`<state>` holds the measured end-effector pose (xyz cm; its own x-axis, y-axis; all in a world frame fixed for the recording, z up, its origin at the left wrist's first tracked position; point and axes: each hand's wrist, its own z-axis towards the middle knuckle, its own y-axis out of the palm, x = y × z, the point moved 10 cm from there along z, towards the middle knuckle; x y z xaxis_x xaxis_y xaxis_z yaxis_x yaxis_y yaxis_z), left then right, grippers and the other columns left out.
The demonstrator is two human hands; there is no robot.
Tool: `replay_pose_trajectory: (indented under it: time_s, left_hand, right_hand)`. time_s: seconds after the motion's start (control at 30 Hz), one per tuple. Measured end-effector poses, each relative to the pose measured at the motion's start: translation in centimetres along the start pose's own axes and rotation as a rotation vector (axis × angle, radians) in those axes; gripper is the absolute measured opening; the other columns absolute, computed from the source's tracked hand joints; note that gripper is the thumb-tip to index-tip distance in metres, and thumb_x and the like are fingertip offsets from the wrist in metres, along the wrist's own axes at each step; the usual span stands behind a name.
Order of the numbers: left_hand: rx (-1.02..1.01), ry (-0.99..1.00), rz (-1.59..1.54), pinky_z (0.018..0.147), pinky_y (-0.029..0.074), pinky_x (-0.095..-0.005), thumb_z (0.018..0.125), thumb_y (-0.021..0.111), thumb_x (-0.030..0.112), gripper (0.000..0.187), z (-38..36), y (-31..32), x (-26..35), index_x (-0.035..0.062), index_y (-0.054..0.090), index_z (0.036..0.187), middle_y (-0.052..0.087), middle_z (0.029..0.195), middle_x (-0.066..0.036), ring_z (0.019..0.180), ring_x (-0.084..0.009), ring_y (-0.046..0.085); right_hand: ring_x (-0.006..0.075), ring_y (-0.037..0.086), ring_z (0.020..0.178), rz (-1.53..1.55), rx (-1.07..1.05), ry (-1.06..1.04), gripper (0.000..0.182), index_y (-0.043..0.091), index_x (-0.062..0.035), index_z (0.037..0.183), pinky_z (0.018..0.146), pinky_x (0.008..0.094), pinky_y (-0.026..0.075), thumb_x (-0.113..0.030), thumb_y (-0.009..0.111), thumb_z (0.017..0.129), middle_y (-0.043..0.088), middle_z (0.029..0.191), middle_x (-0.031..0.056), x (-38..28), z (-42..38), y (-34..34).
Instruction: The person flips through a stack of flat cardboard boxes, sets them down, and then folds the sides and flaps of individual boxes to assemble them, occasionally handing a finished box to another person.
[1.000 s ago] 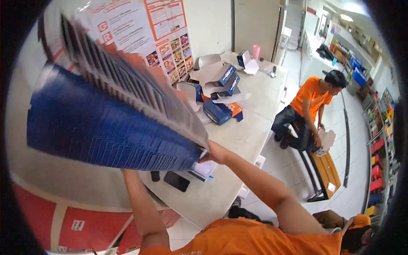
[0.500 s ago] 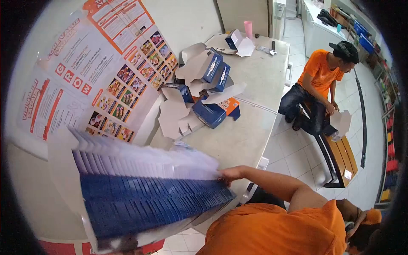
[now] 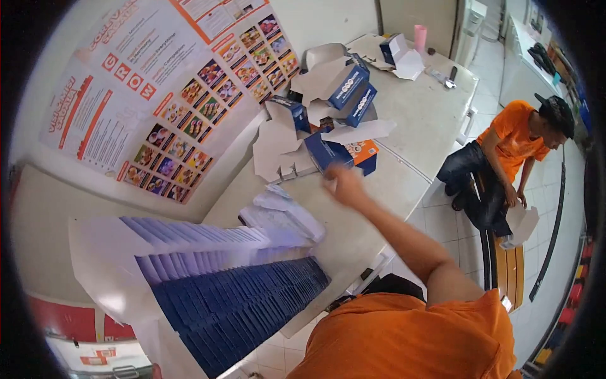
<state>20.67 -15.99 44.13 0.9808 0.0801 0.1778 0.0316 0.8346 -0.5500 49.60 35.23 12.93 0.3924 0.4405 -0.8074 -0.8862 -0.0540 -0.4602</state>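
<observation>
A long row of nested, folded cardboard boxes [image 3: 243, 303], blue along one side and white along the other, slants across the lower left. At its lower left edge a small bit of my left hand [image 3: 156, 371] shows; the fingers are hidden. My right hand [image 3: 344, 184], smeared by motion, is over the table, past the row's far end and apart from it. It overlaps the near edge of a blue box [image 3: 325, 151] in this view. White flattened cardboard pieces [image 3: 284, 215] lie between the row and the hand.
Several opened blue-and-white boxes [image 3: 353, 91] are piled on the table [image 3: 413, 126] against the postered wall. Farther back stand a pink cup [image 3: 420, 39] and another opened box [image 3: 399, 55]. A person in orange [image 3: 514, 139] sits on a wooden bench [image 3: 510, 271] to the right, handling a box.
My right hand has left the end of the box row and moved out over the table toward the opened boxes. The whole view has shifted, with the scene sliding right.
</observation>
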Motion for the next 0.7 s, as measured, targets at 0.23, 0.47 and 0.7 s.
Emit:
replay_pose_trajectory:
  time_s: [0.23, 0.47, 0.7]
  left_hand:
    - [0.065, -0.054, -0.022, 0.096, 0.052, -0.0504, 0.080, 0.088, 0.037, 0.078, 1.6, -1.2, 2.3, 0.0067, 0.049, 0.141, 0.058, 0.132, -0.026, 0.121, -0.0377, 0.056]
    - [0.219, 0.003, -0.108, 0.102, 0.051, -0.0537, 0.083, 0.085, 0.041, 0.072, 2.7, -2.5, 4.9, 0.0081, 0.052, 0.139, 0.057, 0.135, -0.028, 0.128, -0.0411, 0.053]
    - [0.270, 0.134, -0.221, 0.105, 0.049, -0.0530, 0.082, 0.086, 0.042, 0.077, 5.4, -2.9, 4.8, 0.0076, 0.050, 0.140, 0.055, 0.138, -0.026, 0.130, -0.0400, 0.052]
  right_hand:
    - [0.0405, 0.044, 0.143, -0.977, 0.288, -0.357, 0.032, 0.066, -0.0144, 0.123, 0.109, 0.0677, 0.036, -0.014, 0.062, 0.092, 0.068, 0.123, 0.0130, 1.9, 20.3, -8.7]
    - [0.0366, 0.069, 0.100, -0.565, 0.091, -0.440, 0.012, 0.069, -0.0056, 0.099, 0.094, 0.0498, 0.050, -0.014, 0.067, 0.090, 0.072, 0.101, 0.0163, -8.1, 20.6, -14.2]
    - [0.0229, 0.071, 0.093, 0.654, 0.505, -0.839, 0.013, 0.064, 0.0011, 0.103, 0.083, 0.0345, 0.057, 0.002, 0.071, 0.092, 0.068, 0.101, 0.0091, -35.4, -1.1, -30.5]
